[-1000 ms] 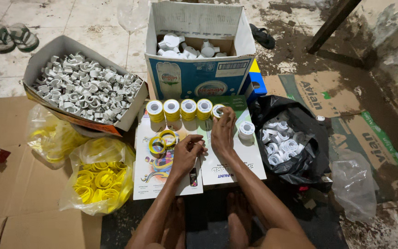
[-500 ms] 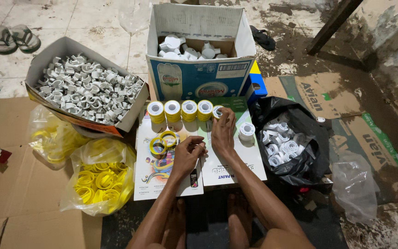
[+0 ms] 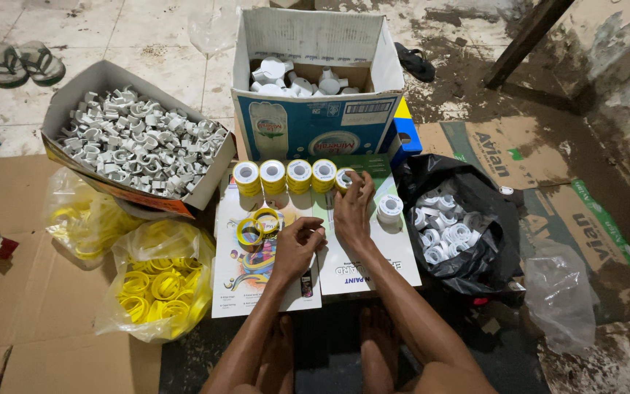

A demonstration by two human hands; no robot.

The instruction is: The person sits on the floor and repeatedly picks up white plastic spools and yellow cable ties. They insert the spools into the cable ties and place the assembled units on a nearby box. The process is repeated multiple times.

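Right hand: right hand (image 3: pixel 353 211) reaches to 12 o'clock, fingertips closed on a small white-and-yellow tape roll (image 3: pixel 343 179) at the right end of the row.
Left hand: left hand (image 3: pixel 297 246) curled into a loose fist over the printed paper sheets (image 3: pixel 246 284); whether anything is inside it, cannot tell.
Row: 4 yellow stacks of rolls with white faces (image 3: pixel 284 175) stand side by side at 12 o'clock of the hands, just in front of the tall box; the held roll sits touching or just beside the 4th stack.
Loose rings: 2 yellow plastic rings (image 3: pixel 258 225) lie on the sheets at 10 o'clock of the left hand, near it.
Single spool: 1 white plastic spool (image 3: pixel 389 208) stands upright at 3 o'clock of the right hand, just beside it.
Tall box: open blue-and-white cardboard box (image 3: pixel 315 124) at 12 o'clock, holding white plastic parts.
Low box: open grey cardboard box of white plastic clips (image 3: pixel 136 142) at 10 o'clock, tilted on its edge.
Bags, left: 2 clear plastic bags of yellow rings (image 3: pixel 158 284) at 8 to 9 o'clock.
Bag, right: black plastic bag of white spools (image 3: pixel 450 226) at 3 o'clock, mouth open.
Floor: flattened brown cardboard (image 3: pixel 30 306) under the work area; a pair of sandals (image 3: pixel 23 62) at far 10 o'clock.
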